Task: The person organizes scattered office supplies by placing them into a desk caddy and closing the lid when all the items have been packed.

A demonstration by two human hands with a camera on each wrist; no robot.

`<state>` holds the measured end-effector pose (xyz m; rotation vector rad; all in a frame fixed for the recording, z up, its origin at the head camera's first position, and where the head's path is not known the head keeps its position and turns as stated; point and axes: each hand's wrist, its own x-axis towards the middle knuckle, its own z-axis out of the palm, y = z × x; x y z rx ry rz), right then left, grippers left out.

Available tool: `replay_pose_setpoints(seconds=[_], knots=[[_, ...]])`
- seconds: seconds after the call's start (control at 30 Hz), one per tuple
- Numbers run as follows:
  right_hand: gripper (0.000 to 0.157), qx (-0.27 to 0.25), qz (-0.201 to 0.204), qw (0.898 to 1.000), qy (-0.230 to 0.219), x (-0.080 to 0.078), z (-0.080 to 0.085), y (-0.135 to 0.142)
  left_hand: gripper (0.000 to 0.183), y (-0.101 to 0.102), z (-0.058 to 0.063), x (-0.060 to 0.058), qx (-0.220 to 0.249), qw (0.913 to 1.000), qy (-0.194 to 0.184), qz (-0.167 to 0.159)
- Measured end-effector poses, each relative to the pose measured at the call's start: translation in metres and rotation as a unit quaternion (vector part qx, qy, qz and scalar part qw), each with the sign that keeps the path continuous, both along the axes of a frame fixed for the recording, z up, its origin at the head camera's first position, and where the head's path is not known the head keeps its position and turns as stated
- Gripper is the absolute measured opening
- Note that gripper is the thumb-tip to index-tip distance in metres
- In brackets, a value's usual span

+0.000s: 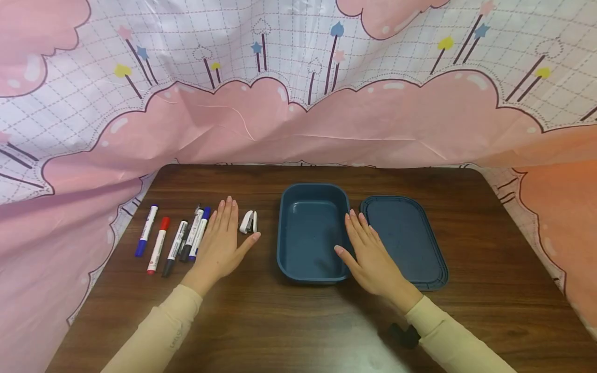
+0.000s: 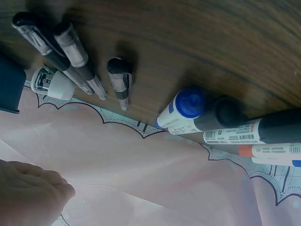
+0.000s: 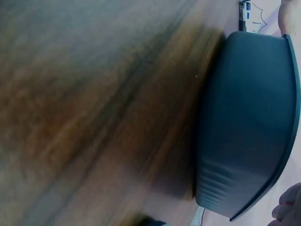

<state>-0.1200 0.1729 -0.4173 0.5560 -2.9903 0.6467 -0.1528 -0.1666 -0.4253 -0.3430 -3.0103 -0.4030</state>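
Note:
My left hand (image 1: 218, 243) is held out flat, fingers straight and together, thumb spread, holding nothing. Just right of it lies a small white stapler (image 1: 249, 221). Left of it are several markers: a blue-capped one (image 1: 146, 230), a red-capped one (image 1: 158, 244) and a black-capped one (image 1: 174, 248) among them. Several black-capped pens (image 2: 75, 49) show in the left wrist view; the hand mostly hides them in the head view. My right hand (image 1: 373, 261), also straight-fingered and holding nothing, is over the right rim of a blue box (image 1: 310, 233), beside its flat lid (image 1: 406, 238).
All of this lies on a dark wooden table (image 1: 280, 326). A pink and white patterned curtain (image 1: 298, 124) hangs behind the table and down both sides. A dark object (image 1: 404, 335) shows at the right wrist.

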Motion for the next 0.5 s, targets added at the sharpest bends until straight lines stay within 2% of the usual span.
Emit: replay_pose_setpoints(seconds=[0.5], knots=[[0.074, 0.020, 0.010, 1.000, -0.009, 0.005, -0.016, -0.008, 0.098, 0.000, -0.004, -0.002, -0.001, 1.0000, -0.003, 0.002]])
